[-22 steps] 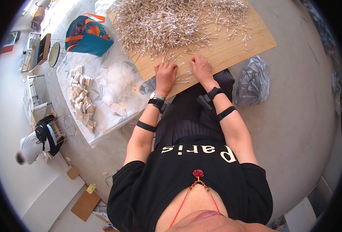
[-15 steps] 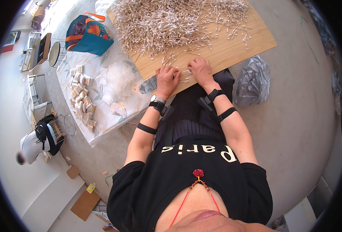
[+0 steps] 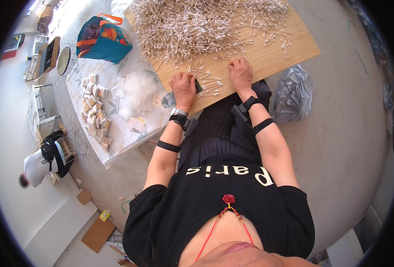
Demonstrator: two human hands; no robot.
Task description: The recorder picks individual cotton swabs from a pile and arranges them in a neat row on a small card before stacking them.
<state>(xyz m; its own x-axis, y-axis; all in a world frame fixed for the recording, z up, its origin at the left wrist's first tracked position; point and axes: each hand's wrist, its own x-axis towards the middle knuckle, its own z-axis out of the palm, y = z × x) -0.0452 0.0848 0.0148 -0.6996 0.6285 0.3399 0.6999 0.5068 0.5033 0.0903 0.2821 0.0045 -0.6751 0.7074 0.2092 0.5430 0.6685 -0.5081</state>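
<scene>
A big pile of cotton swabs (image 3: 183,31) covers the far part of a wooden board (image 3: 290,55) in front of me. My left hand (image 3: 183,91) rests at the board's near left edge, fingers curled. Beside its thumb shows a small dark block (image 3: 198,86); whether the fingers grip it is hidden. To its right, a small row of loose swabs (image 3: 211,86) lies roughly parallel, apart from the pile. My right hand (image 3: 240,75) is on the board at the pile's near edge, fingers bent and close together. What its fingertips hold, if anything, cannot be made out.
Left of the board, a covered table (image 3: 112,151) bears many small packs of swabs (image 3: 92,109), a heap of clear plastic bags (image 3: 137,93) and a teal tote bag (image 3: 108,42). A grey plastic bag (image 3: 292,93) lies right of my knees. Another person (image 3: 39,164) sits far left.
My hands have moved apart: the left slightly left, the right up and to the right. The small row of swabs and the dark block have come into view between them.
</scene>
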